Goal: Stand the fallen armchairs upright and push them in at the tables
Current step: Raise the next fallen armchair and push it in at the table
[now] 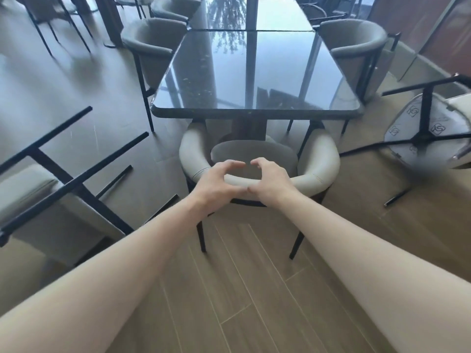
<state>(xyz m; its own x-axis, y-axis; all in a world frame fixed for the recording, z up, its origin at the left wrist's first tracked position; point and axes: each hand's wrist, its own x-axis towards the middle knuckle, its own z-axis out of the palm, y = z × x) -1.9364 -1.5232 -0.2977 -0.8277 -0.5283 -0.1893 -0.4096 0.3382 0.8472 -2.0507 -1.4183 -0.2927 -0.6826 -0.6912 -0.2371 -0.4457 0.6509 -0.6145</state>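
At nine o'clock, a fallen armchair [38, 197] on its side on the wood-plank floor [244, 289], grey upholstery low, black legs thrust up and toward the middle. Farther back at eleven o'clock, an upright armchair [150, 44] drawn up to the left edge of the dark glossy table [254, 72], with a second table [254, 11] butted end-on behind it at twelve. Dead centre, an upright cream armchair [318, 161], open side facing the table's near end, seat reaching partly under the tabletop edge, rear legs planted on the planks. On the top of its curved backrest, both hands side by side: left hand [216, 184] at the left of the rail's middle, right hand [270, 182] just beside it, thumbs nearly meeting on the near face. Fingers curled forward over the padded rail, tips lifted rather than wrapped tight; seemingly a loose hold, though wide-angle distortion makes actual contact of the fingertips hard to judge. Bare forearms stretching in from seven and five o'clock. At one o'clock, another upright armchair [356, 42] at the table's right edge. At three o'clock, a second fallen armchair [433, 133] well apart from the hands, pale underside with printed logos turned toward the camera, black legs splayed outward, partly cut off by the frame edge.
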